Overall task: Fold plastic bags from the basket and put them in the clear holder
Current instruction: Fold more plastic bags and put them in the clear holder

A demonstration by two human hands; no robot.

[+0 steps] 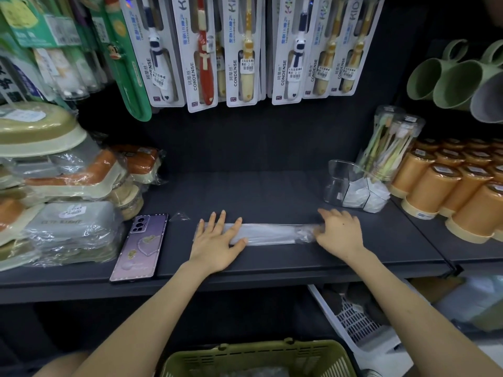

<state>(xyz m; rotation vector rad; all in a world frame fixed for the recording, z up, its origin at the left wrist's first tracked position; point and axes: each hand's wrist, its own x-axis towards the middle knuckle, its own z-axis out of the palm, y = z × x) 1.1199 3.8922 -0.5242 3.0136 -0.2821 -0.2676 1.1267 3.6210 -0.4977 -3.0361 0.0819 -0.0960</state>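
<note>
Two hands are on one plastic bag (268, 234), which is already folded into a long narrow strip lying flat across the dark shelf (258, 191), close to the front edge. The left hand (217, 246) is pressed flat on the bag's left end with the fingers straight and spread. The right hand (339, 235) is over the bunched-up right end with the fingers bent down onto it, but it's blurry, so I can't tell if it's really pinching. The clear holder (340, 180) sits just behind the bag's right end with some white folded bags (364, 194) in it. A tube of toothbrushes (389, 148) and rows of orange cups (441, 186) crowd in further right of the bag. Left of the bag there's a purple phone (141, 246) lying back-up, then a pile of wrapped boxes (68, 186). Carded kids' toothbrushes (245, 50) hang above the bag. The green basket (258, 355) is below it, in front of the shelf.
</note>
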